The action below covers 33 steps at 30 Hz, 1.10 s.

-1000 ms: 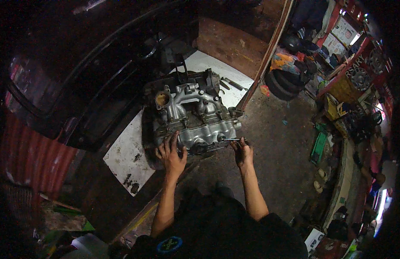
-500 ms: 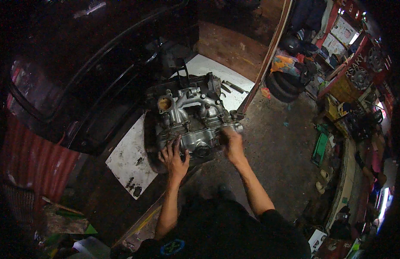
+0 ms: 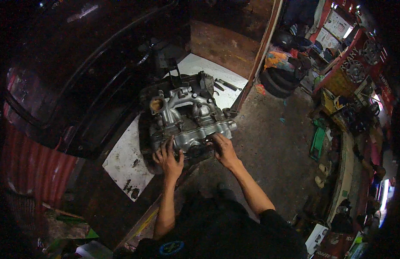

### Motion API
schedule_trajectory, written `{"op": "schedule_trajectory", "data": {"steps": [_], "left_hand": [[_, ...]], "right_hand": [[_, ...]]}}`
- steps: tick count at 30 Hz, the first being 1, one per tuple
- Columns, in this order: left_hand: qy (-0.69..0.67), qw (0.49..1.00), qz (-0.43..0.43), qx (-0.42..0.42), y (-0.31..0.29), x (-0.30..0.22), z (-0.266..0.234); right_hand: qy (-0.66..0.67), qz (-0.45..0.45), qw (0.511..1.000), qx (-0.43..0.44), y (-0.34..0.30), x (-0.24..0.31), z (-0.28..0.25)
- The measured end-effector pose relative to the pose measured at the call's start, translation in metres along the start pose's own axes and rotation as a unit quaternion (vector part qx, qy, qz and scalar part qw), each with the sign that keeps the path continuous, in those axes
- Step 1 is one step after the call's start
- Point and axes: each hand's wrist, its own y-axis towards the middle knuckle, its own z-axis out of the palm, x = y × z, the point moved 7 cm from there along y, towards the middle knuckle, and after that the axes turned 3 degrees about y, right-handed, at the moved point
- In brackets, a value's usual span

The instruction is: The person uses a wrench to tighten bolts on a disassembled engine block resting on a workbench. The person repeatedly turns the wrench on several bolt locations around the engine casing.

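R hand (image 3: 225, 153) further onto 1 engine (image 3: 191, 122) vs earlier, fingers' hold unclear; L hand (image 3: 169, 160) there too, fingers spread.

I can't make out whether my right grip (image 3: 226, 153) holds anything; its dark fingertips merge with the shadowed front of the engine (image 3: 201, 130). My left grip (image 3: 169, 163) covers the engine's near left corner. The engine itself hides the middle of the white sheet (image 3: 126, 163). Beyond it, the dark tools (image 3: 228, 84) are too small for me to name. The black shirt (image 3: 217, 228) runs off the lower edge, its emblem (image 3: 171, 247) too small to read. Leftward, dark bodywork (image 3: 92, 95) sinks into blackness; rightward, piled clutter (image 3: 357, 117) runs together indistinctly.
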Motion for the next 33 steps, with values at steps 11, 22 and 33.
{"op": "schedule_trajectory", "data": {"steps": [11,22,33], "left_hand": [[0.018,1.000,0.006,-0.005,-0.001,0.004,0.001],[0.014,1.000,-0.001,0.002,-0.001,0.002,0.002],[0.001,1.000,0.000,0.017,0.001,0.003,0.001]], "right_hand": [[0.093,0.187,0.966,-0.151,-0.019,-0.012,-0.009],[0.425,0.360,0.735,-0.387,-0.103,-0.136,-0.012],[0.528,0.350,0.648,-0.423,-0.099,-0.136,0.009]]}}
